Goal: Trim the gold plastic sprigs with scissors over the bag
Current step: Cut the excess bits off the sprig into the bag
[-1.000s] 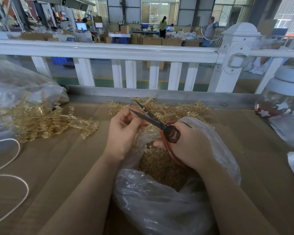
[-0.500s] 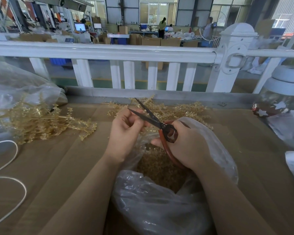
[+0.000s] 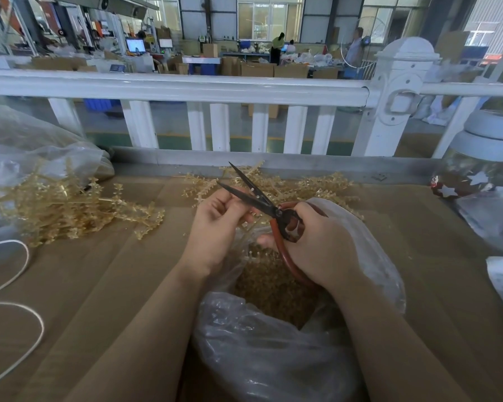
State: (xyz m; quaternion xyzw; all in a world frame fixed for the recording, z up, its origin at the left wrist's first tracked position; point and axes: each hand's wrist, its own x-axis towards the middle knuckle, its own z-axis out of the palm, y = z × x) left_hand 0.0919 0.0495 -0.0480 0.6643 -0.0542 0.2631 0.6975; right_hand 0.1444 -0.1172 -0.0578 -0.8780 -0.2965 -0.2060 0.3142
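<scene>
Sprig: a small gold piece is pinched in the left hand (image 3: 215,227), mostly hidden by the fingers, held just above the open mouth of the bag (image 3: 273,358).
Left hand: fingers curled, gripping the sprig close to the blades.
Scissors (image 3: 262,203): dark blades parted in a narrow V, tips pointing up and away; red handles sit in the right hand (image 3: 317,248).
Right hand: wrapped round the handles, thumb side through the upper loop, lower loop running under the palm.
Bag: clear plastic, standing open between the forearms, already holding a deep layer of gold trimmings (image 3: 270,288).
Step in hand: by my reading, a cut is about to be made, the blades open against the sprig.
Doing it well: keep the sprig deep in the V near the pivot, where the cut is strongest; keep the fingertips behind the edge; keep the cut point over the bag mouth so the offcut drops inside, not on the bench (image 3: 114,285).
Risk: the left fingers lie very near the lower blade.
Supply: an untrimmed pile (image 3: 288,184) lies just beyond the hands; a bigger heap (image 3: 64,207) spills from a second clear sack (image 3: 26,149) to the left.
Further out: white cord (image 3: 18,314) at the left edge, a jar (image 3: 482,158) with star marks at the right, a white railing (image 3: 186,88) behind.
</scene>
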